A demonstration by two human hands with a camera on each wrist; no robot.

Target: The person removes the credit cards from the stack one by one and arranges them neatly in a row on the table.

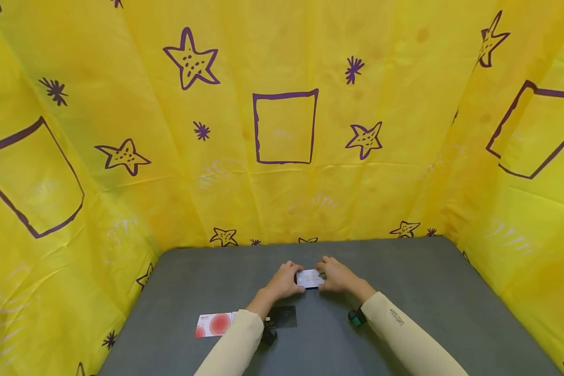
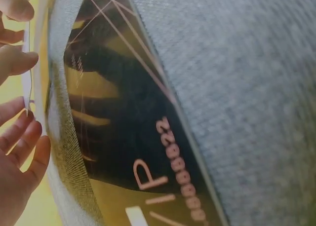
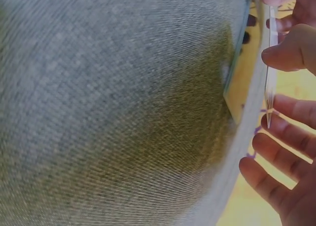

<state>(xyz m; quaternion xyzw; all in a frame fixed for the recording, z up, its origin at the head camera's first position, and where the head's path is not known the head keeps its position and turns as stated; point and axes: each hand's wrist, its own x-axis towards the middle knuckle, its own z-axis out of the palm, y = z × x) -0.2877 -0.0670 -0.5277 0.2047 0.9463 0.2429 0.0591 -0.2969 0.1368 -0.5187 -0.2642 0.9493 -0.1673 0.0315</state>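
A white card with faint print is held at its two short ends above the grey table. My left hand grips its left end and my right hand its right end, thumbs on the near side. In the right wrist view the card appears edge-on, pinched between thumb and fingers. A dark edge shows just below it in the head view; a glossy card lies under it on the table. Partly behind my left wrist is a black VIP card, its print large in the left wrist view.
A white card with red circles lies to the left of the black card, partly covered by my left sleeve. The grey table ends at yellow cloth walls on the far side and both flanks.
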